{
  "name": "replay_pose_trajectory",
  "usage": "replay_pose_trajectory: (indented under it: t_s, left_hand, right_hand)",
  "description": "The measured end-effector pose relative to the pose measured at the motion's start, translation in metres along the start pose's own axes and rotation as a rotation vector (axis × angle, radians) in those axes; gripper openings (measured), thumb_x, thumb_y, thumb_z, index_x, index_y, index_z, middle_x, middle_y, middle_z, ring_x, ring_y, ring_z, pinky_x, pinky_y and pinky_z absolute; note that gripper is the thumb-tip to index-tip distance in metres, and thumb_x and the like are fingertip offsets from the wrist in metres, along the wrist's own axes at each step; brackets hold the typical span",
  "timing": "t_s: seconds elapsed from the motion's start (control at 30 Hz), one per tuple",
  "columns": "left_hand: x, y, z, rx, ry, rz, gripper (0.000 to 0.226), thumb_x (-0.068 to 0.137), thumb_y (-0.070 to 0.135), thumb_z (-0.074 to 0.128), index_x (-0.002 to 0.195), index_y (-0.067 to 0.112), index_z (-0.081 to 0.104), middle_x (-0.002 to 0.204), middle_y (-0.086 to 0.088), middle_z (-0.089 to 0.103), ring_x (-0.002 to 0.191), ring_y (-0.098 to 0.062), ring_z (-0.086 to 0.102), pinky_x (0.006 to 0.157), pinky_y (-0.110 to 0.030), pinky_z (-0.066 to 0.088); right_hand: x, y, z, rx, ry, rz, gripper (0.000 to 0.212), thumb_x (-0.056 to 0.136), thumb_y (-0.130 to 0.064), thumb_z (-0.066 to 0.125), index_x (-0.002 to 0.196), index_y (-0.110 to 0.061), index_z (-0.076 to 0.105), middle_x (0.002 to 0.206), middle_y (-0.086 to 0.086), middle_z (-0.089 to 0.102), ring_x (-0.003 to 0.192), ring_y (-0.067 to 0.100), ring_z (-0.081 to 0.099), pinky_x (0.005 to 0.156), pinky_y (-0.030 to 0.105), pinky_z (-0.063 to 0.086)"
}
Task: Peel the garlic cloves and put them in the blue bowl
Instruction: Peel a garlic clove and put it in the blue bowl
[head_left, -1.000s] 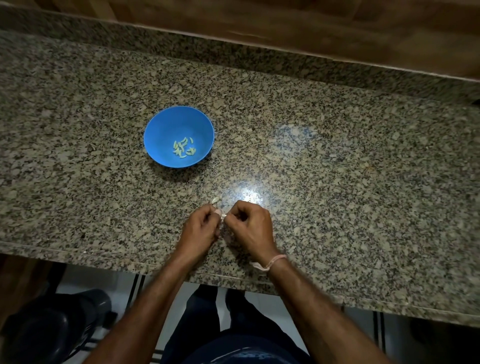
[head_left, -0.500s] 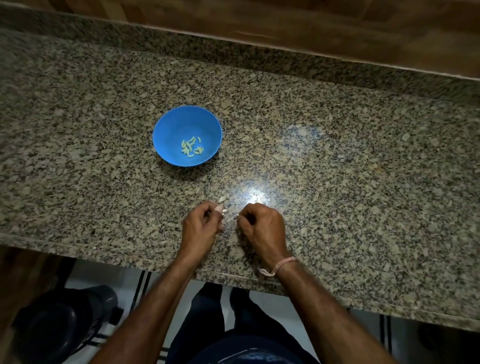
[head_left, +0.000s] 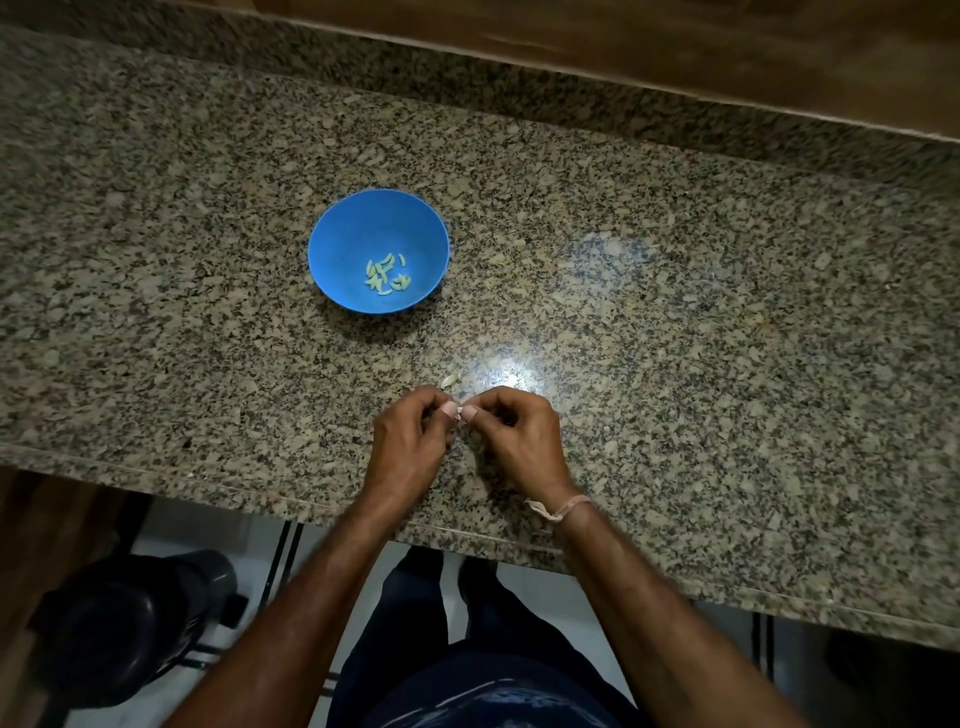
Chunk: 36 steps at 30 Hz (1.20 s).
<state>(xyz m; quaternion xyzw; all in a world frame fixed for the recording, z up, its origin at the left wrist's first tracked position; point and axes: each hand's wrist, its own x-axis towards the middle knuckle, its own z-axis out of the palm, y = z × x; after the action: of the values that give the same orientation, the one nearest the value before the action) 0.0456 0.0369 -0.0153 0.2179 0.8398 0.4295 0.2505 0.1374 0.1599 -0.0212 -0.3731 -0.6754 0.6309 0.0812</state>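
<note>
On the granite counter, left of its middle, the blue bowl stands upright with a few peeled cloves on its bottom. Near the front edge the left hand, fingers curled, pinches a garlic clove. The right hand pinches the same clove from the other side. A pale scrap lies just beyond the fingertips. A cord band circles the right wrist.

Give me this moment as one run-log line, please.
step: peeling | left hand: pinches garlic clove | right hand: pinches garlic clove | blue bowl: holds peeled cloves
</note>
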Motion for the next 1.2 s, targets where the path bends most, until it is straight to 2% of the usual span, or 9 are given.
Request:
replay_pose_trajectory:
  t_s: [0.13,0.2,0.27,0.4,0.5,0.67,0.8,1.0,1.2]
  left_hand:
    - [-0.001,-0.002,-0.002,0.132,-0.006,0.196,0.017,0.105,0.014,0.056,0.088,0.015,0.056,0.079,0.006,0.052,0.069,-0.006,0.047,0.057,-0.014,0.032]
    - [0.0,-0.002,-0.003,0.172,-0.006,0.262,0.015,0.105,0.012,0.055,0.091,0.013,0.056,0.084,0.006,0.05,0.072,-0.005,0.047,0.059,-0.014,0.032]
    - [0.001,-0.002,-0.004,0.201,-0.007,0.324,0.013,0.106,0.011,0.056,0.093,0.012,0.056,0.087,0.006,0.051,0.073,-0.005,0.048,0.06,-0.015,0.033]
    - [0.002,-0.001,-0.006,0.194,0.041,0.332,0.012,0.101,0.005,0.061,0.091,0.012,0.06,0.088,0.005,0.057,0.076,-0.015,0.054,0.062,-0.032,0.044]
    - [0.004,0.002,-0.006,0.145,0.053,0.276,0.012,0.096,0.003,0.065,0.089,0.013,0.065,0.088,0.004,0.065,0.079,-0.013,0.061,0.065,-0.029,0.049]
    - [0.004,0.002,-0.009,0.137,0.016,0.259,0.009,0.094,0.004,0.071,0.094,0.013,0.073,0.088,0.007,0.071,0.082,-0.003,0.065,0.069,-0.012,0.047]
    - [0.002,0.005,-0.012,0.115,-0.022,0.249,0.012,0.096,0.009,0.072,0.104,0.016,0.077,0.093,0.008,0.074,0.084,-0.001,0.068,0.073,-0.014,0.053]
    - [0.004,0.005,-0.014,0.152,-0.007,0.223,0.013,0.095,0.014,0.072,0.107,0.016,0.078,0.089,0.008,0.073,0.078,-0.001,0.068,0.069,-0.019,0.058]
    - [0.005,0.005,-0.012,0.155,-0.003,0.207,0.009,0.095,0.017,0.072,0.102,0.014,0.077,0.083,0.009,0.07,0.074,0.0,0.065,0.065,-0.013,0.053]
  right_hand:
    - [0.0,-0.006,-0.005,0.191,-0.08,0.166,0.012,0.091,-0.012,0.077,0.096,-0.002,0.076,0.087,0.011,0.076,0.076,0.018,0.07,0.071,0.026,0.058]
    - [-0.002,-0.01,-0.006,0.316,-0.123,0.283,0.02,0.095,-0.011,0.073,0.101,0.008,0.07,0.082,0.013,0.071,0.069,0.016,0.063,0.064,0.025,0.054]
    - [-0.002,-0.014,-0.006,0.433,-0.176,0.423,0.029,0.097,-0.012,0.07,0.108,0.014,0.065,0.08,0.01,0.068,0.066,0.016,0.061,0.064,0.026,0.053]
    - [-0.001,-0.018,-0.005,0.562,-0.213,0.618,0.014,0.098,-0.014,0.068,0.096,-0.001,0.071,0.076,0.004,0.069,0.066,0.014,0.062,0.067,0.025,0.053]
    - [-0.003,-0.02,-0.004,0.581,-0.195,0.636,0.013,0.098,-0.013,0.067,0.095,-0.001,0.071,0.075,0.004,0.069,0.065,0.014,0.062,0.065,0.025,0.053]
    - [-0.003,-0.019,-0.003,0.517,-0.128,0.581,0.014,0.099,-0.012,0.065,0.1,0.001,0.071,0.075,0.005,0.069,0.062,0.014,0.061,0.06,0.024,0.051]
    - [-0.004,-0.02,-0.004,0.478,-0.088,0.518,0.013,0.099,-0.011,0.065,0.097,0.001,0.07,0.071,0.004,0.068,0.059,0.013,0.059,0.055,0.023,0.051]
    - [-0.003,-0.023,-0.002,0.466,-0.083,0.491,0.01,0.099,-0.01,0.065,0.093,-0.002,0.069,0.07,0.002,0.068,0.058,0.012,0.058,0.052,0.019,0.049]
    - [-0.001,-0.022,-0.003,0.452,-0.096,0.502,0.013,0.099,-0.011,0.066,0.09,-0.002,0.069,0.069,0.003,0.067,0.058,0.013,0.057,0.052,0.02,0.048]
